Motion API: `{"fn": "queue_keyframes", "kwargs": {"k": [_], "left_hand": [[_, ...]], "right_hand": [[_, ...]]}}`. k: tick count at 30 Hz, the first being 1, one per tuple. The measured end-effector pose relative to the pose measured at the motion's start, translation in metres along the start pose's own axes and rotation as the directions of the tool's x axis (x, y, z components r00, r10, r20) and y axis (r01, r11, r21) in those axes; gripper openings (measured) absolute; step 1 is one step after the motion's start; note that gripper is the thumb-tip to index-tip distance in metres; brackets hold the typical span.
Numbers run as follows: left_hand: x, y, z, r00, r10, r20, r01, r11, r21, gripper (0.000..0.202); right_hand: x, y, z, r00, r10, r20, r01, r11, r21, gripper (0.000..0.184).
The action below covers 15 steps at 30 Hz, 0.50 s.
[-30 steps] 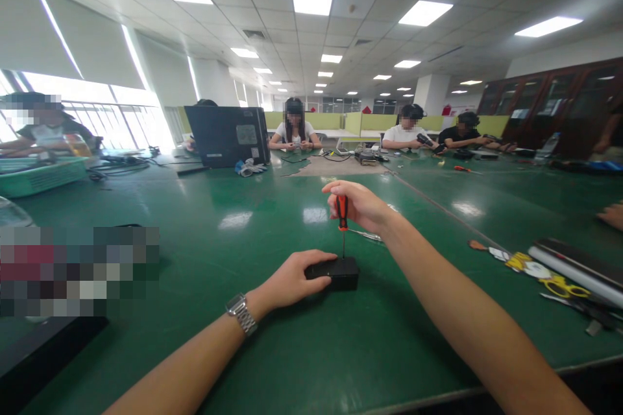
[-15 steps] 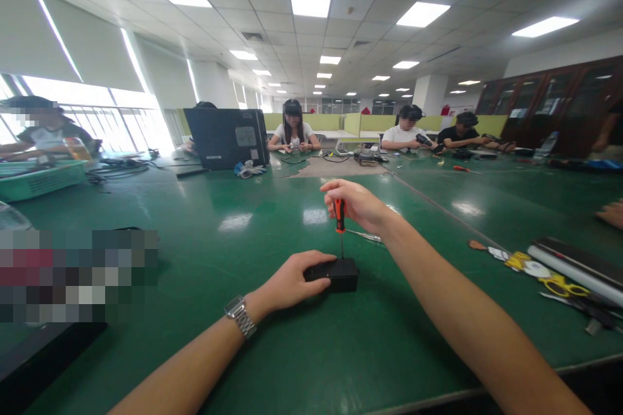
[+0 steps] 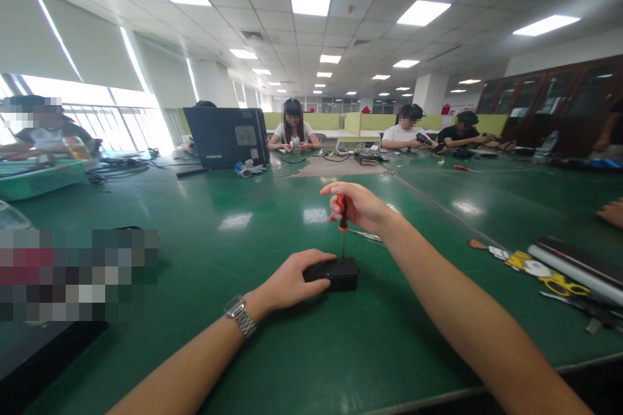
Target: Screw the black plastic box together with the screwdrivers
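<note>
At the far left of the wide green table stands a green plastic basket. Further along, a black laptop with an open lid shows its back to us.

Near the middle, the person's left hand, with a silver metal wristwatch on the wrist, lies on the left end of a small black rectangular box. Its fingers are curled over the top and grasp the box against the table. The box rests flat on the table in front of the person, between the 2 forearms.

A screwdriver with a red and black handle stands upright, and its thin metal shaft touches the top of the box. The right hand is clenched around the handle.

At the far right, yellow-handled scissors lie among other small tools, well apart from the box.
</note>
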<state>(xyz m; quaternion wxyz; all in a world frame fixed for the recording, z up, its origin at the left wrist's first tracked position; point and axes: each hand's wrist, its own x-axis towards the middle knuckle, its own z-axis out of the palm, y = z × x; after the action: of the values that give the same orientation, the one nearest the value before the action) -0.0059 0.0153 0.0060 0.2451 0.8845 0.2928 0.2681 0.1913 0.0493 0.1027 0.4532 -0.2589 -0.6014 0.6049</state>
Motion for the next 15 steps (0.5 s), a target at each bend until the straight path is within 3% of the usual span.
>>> {"fn": "queue_keyframes", "kwargs": {"k": [4,9,13,15], "left_hand": [[0.0001,0.0016,-0.0007,1.0,0.001,0.008,-0.001,1.0,-0.004,0.042],[0.0004,0.0023,-0.0008,1.0,-0.003,0.007,0.003,1.0,-0.006,0.043],[0.0001,0.0016,-0.0007,1.0,0.0,0.01,0.0,1.0,-0.006,0.042],[-0.0001,0.0012,-0.0007,1.0,0.002,0.007,-0.002,1.0,-0.004,0.043]], "right_hand": [[0.0,0.0002,0.0003,0.998,-0.016,-0.064,0.013,0.999,-0.041,0.024],[-0.0006,-0.0001,0.0006,0.999,-0.013,0.049,0.012,1.0,0.004,0.022],[-0.0001,-0.0003,0.0009,0.997,-0.021,-0.068,0.019,1.0,-0.022,0.022],[0.0,-0.0001,0.0002,0.999,-0.025,-0.044,0.025,1.0,-0.006,0.021]]}}
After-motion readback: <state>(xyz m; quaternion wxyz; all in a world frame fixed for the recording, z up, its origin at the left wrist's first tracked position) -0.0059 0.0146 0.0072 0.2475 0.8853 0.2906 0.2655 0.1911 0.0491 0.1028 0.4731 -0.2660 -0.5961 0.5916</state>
